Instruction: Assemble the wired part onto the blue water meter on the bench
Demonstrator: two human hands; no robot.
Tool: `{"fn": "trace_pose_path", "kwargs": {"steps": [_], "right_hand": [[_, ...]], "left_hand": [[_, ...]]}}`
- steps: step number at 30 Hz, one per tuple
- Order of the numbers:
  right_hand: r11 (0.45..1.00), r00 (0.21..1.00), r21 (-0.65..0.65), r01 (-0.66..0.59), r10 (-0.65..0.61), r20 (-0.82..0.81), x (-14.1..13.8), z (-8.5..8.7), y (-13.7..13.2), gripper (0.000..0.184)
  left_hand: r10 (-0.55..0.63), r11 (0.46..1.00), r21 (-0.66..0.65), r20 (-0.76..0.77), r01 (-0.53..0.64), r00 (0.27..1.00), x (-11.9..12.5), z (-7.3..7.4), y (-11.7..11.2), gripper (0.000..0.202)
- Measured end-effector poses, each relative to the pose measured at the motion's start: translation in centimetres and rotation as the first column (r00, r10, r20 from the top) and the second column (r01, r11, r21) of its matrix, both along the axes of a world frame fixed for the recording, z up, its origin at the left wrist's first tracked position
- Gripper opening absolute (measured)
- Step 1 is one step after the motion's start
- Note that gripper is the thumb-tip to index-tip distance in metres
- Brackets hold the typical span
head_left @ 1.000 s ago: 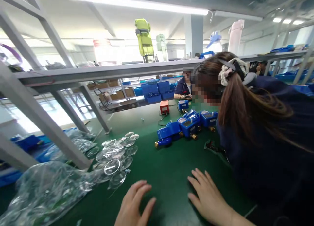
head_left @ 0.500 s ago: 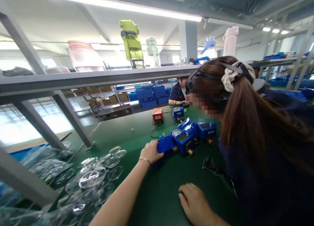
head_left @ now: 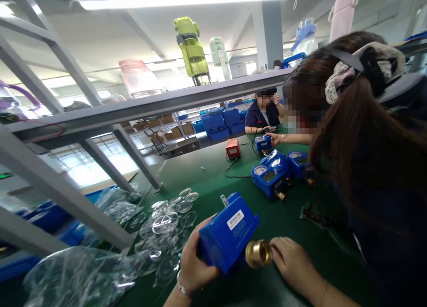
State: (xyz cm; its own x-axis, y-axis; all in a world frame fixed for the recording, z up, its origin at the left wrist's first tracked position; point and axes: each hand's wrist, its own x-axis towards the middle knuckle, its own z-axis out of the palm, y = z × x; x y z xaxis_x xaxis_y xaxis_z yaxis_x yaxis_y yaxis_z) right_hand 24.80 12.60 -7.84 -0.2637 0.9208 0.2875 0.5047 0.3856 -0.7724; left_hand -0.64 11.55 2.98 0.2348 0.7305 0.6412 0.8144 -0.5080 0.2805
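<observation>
My left hand [head_left: 196, 262] grips a blue water meter [head_left: 225, 231] by its left side and holds it tilted above the green table. A white barcode label is on the meter's face, and a threaded brass fitting [head_left: 258, 254] sticks out toward the right. Curled fingers of my right hand [head_left: 295, 260] are right beside the open end of that fitting; whether they touch it I cannot tell. What those fingers hold, if anything, is hidden. Farther back stand more blue water meters [head_left: 271, 179] with round dials and brass ends.
Clear plastic rings [head_left: 167, 224] and a clear plastic bag [head_left: 83, 276] lie at left. A red box [head_left: 232, 149] with a cable sits at the back. To the right leans a co-worker [head_left: 370, 187], one hand at a blue meter [head_left: 263, 143]; a dark tool [head_left: 320, 220] lies nearby.
My left hand has lifted a blue water meter from the group and brought it nearer, beside my right hand. The view has shifted, and the co-worker's hand now shows at a back meter.
</observation>
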Motion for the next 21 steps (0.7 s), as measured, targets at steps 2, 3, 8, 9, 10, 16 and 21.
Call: {"fn": "trace_pose_path", "kwargs": {"steps": [2, 3, 8, 9, 10, 16, 21], "right_hand": [[1.000, 0.998, -0.020, 0.019, -0.020, -0.055, 0.3, 0.2, 0.1, 0.019], [0.999, 0.997, -0.029, 0.031, -0.033, -0.075, 0.5, 0.2, 0.1, 0.019], [0.981, 0.965, -0.145, 0.129, -0.157, -0.210, 0.9, 0.6, -2.5, 0.030], [0.960, 0.925, -0.235, 0.151, -0.221, -0.310, 0.5, 0.8, -3.8, 0.035], [0.926, 0.848, -0.349, 0.141, -0.295, -0.441, -0.2, 0.9, -5.3, 0.039], [0.641, 0.246, -0.667, -0.380, -0.625, -0.741, -6.0, 3.1, -11.9, 0.082], [0.665, 0.216, -0.626, -0.407, -0.596, -0.773, -7.1, 5.1, -10.4, 0.069]], "left_hand": [[-0.086, 0.995, 0.051, 0.059, 0.083, 0.995, 0.3, 0.8, -1.6, 0.074], [-0.126, 0.990, 0.076, 0.079, 0.120, 0.989, 0.4, 1.2, -2.4, 0.075], [-0.076, 0.985, 0.142, -0.149, 0.098, 0.986, 1.3, 1.5, -7.0, 0.073], [-0.015, 0.983, 0.177, -0.230, 0.057, 0.973, 1.7, 1.0, -8.0, 0.069], [0.054, 0.976, 0.216, -0.288, 0.010, 0.956, 2.2, 0.4, -8.8, 0.065], [0.317, 0.935, 0.267, -0.337, -0.233, 0.887, 5.5, -3.5, -11.3, 0.046], [0.426, 0.887, 0.331, -0.319, -0.321, 0.847, 8.1, -5.0, -13.4, 0.036]]}}
